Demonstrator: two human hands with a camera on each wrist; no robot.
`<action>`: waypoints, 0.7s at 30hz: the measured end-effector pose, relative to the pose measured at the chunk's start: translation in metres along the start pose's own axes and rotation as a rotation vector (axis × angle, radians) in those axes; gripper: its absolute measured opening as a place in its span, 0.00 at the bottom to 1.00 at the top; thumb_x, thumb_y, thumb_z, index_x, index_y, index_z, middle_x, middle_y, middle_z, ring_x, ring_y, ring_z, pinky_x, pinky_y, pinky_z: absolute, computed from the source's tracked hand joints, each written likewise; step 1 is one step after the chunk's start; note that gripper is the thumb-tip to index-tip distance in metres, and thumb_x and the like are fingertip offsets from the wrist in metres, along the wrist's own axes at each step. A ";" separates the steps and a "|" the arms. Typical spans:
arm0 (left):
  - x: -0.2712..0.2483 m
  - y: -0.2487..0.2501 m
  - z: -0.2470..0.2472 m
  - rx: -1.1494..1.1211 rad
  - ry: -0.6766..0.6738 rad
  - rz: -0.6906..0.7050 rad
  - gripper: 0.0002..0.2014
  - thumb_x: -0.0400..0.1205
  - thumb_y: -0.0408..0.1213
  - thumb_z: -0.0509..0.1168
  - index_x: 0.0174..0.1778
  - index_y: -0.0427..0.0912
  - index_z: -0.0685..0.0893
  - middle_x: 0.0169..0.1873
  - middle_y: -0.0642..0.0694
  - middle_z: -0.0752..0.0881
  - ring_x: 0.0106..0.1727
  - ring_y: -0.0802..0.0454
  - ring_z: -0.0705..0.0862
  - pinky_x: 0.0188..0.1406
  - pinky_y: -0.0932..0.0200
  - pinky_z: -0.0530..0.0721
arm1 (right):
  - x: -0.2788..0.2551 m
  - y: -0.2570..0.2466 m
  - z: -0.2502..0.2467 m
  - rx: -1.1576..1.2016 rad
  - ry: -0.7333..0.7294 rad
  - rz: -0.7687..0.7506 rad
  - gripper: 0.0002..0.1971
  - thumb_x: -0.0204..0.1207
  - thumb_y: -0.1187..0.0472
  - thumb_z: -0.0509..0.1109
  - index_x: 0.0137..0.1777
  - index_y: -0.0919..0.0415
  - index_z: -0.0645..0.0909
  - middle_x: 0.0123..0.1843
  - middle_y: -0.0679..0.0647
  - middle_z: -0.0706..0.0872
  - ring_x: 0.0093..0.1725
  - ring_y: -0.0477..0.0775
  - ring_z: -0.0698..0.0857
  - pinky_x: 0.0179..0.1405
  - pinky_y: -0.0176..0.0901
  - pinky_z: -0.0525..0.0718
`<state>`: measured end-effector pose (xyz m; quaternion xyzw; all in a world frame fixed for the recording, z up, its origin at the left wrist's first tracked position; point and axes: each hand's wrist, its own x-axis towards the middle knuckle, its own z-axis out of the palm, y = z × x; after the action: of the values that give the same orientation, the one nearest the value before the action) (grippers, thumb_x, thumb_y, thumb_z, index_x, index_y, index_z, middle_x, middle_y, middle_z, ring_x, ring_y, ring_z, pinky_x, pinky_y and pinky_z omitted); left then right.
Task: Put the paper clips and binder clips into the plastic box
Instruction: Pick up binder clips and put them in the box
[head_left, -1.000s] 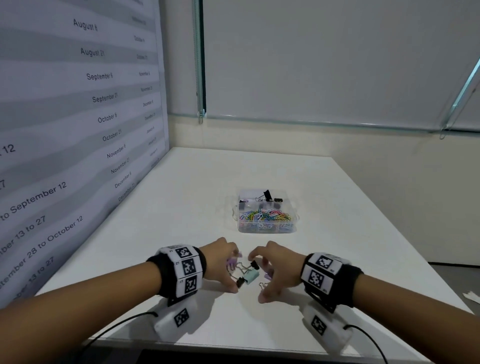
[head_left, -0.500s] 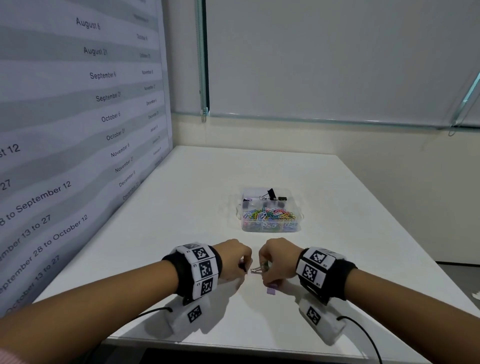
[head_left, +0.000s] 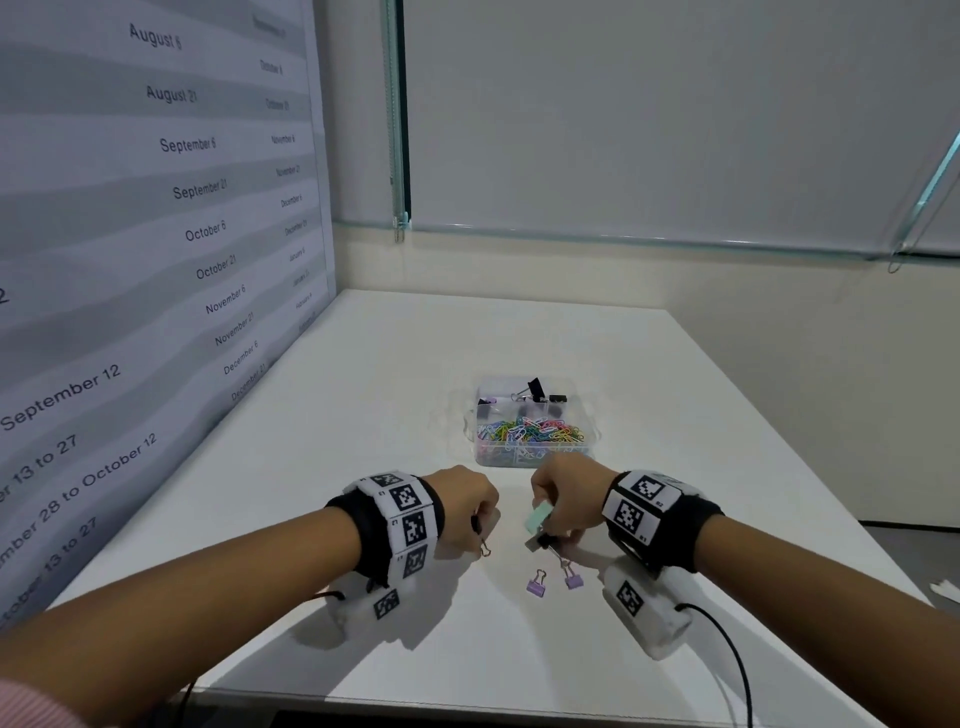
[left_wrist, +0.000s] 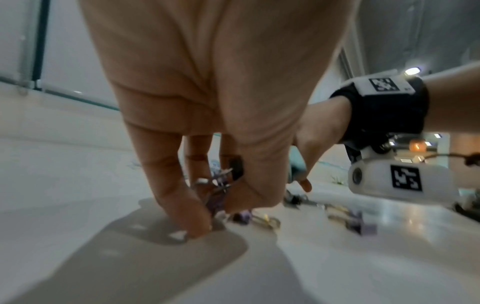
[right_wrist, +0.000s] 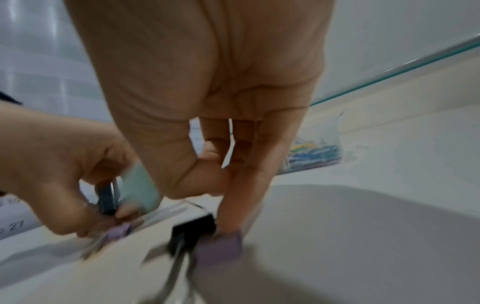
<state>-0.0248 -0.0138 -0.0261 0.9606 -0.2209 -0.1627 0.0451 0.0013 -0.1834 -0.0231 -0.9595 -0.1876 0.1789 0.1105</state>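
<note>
We count two small lilac metal binder clips (head_left: 536, 586) lying on the white table (head_left: 363, 415) at 6 o'clock; 0.5 s ago only one showed. Right hand (head_left: 563, 493) fingers curl round a mint binder clip (head_left: 537, 518). Left hand (head_left: 462, 506) pinches clips, number unclear. At 12 o'clock, one clear plastic box (head_left: 530, 457), farther than before.
</note>
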 end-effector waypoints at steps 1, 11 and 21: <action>0.003 -0.003 -0.003 -0.029 0.002 0.001 0.13 0.75 0.36 0.71 0.53 0.35 0.83 0.55 0.40 0.85 0.53 0.43 0.82 0.44 0.60 0.73 | 0.000 0.002 -0.005 0.073 -0.006 0.002 0.16 0.65 0.72 0.71 0.25 0.56 0.70 0.31 0.52 0.79 0.32 0.52 0.83 0.26 0.36 0.83; 0.056 -0.040 -0.051 -0.627 0.103 -0.005 0.12 0.77 0.24 0.67 0.32 0.43 0.77 0.36 0.42 0.83 0.24 0.58 0.83 0.34 0.62 0.87 | 0.007 0.001 -0.002 0.040 -0.133 -0.278 0.22 0.61 0.56 0.81 0.56 0.48 0.84 0.49 0.45 0.78 0.43 0.44 0.78 0.45 0.37 0.77; 0.127 -0.061 -0.077 -0.821 0.495 -0.170 0.13 0.75 0.24 0.67 0.29 0.45 0.77 0.27 0.47 0.82 0.17 0.62 0.82 0.37 0.57 0.88 | 0.020 0.002 -0.029 0.019 -0.055 -0.258 0.16 0.66 0.56 0.76 0.54 0.56 0.85 0.41 0.44 0.85 0.33 0.36 0.77 0.35 0.26 0.74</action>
<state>0.1338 -0.0139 0.0001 0.8879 -0.0420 -0.0063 0.4582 0.0306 -0.1810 -0.0031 -0.9210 -0.3107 0.1914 0.1366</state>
